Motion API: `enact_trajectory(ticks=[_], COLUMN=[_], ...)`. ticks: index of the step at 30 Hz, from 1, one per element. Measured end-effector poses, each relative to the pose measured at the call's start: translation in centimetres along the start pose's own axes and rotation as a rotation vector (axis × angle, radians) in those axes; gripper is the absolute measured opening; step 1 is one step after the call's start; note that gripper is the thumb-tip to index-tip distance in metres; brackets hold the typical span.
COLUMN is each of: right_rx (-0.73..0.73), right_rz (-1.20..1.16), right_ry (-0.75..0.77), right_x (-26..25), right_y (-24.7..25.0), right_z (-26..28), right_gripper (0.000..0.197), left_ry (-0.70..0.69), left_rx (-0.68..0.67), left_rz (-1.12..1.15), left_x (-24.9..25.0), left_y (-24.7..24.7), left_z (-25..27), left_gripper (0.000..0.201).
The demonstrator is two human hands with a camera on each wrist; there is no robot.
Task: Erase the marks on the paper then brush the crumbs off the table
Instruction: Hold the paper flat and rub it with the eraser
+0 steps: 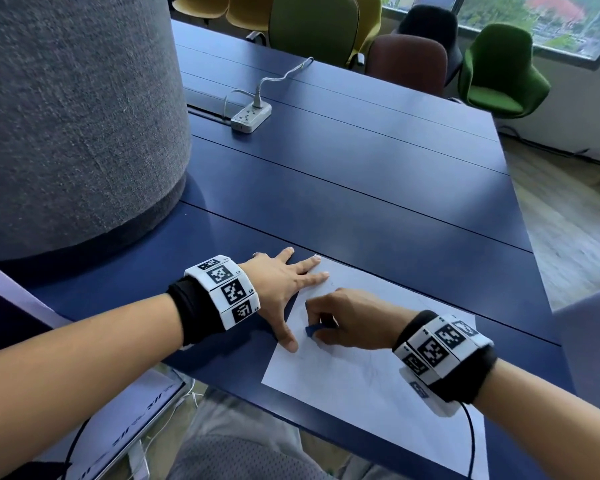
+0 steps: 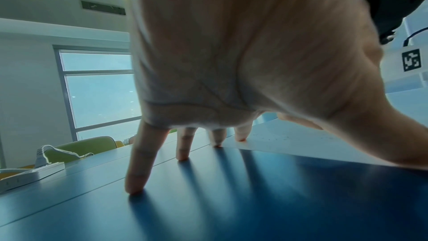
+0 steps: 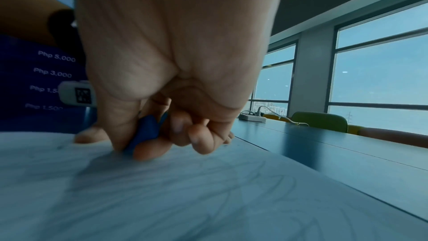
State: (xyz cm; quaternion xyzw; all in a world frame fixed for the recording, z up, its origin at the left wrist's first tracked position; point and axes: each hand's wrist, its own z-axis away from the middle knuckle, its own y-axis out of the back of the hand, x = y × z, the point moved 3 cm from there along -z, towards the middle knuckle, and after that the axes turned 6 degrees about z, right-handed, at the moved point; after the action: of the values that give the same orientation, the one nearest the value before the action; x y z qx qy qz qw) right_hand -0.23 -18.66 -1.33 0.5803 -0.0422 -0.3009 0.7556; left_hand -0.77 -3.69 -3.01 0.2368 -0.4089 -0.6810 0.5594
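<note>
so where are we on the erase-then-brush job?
Mid-erase. The right hand pinches a blue eraser against the paper while the left hand pins its corner. Faint pencil marks remain, so nothing is finished. Crumbs lie on the paper; brushing is not yet begun.

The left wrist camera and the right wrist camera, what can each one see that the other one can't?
Only the left wrist view shows the left hand spread flat, fingertips pressing the table and the paper's edge, plus tiny crumbs on the sheet. Only the right wrist view shows the right hand pinching the blue eraser against the paper, and faint pencil marks. Both show the paper, the blue table and the white power strip.
</note>
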Motion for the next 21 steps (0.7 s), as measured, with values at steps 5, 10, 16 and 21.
enact_trajectory(ticks=[5,10,16,21], right_rx=[-0.113,0.050,-0.074,0.007], right_rz=[-0.043,-0.003,-0.001,-0.015], right_ry=[0.083,0.004,0.044,0.021], right_x=[-1.2,-0.6,-1.5,-1.1], right_y=[-1.0,-1.2,-1.4,-1.6], right_z=[1.3,1.3,2.0,2.1], right_gripper=[0.006,0.008,0.010,0.010], left_ry=[0.003,0.005,0.006,0.005], left_rx=[-0.006,-0.009,-0.010,-0.010], left_rz=[-0.003,-0.013,-0.022,-0.019], left_x=[0.1,0.1,0.3,0.2], left_y=[0.0,0.0,0.1,0.2], left_z=[0.0,0.0,0.1,0.1], left_gripper=[0.135,0.134,0.134,0.134])
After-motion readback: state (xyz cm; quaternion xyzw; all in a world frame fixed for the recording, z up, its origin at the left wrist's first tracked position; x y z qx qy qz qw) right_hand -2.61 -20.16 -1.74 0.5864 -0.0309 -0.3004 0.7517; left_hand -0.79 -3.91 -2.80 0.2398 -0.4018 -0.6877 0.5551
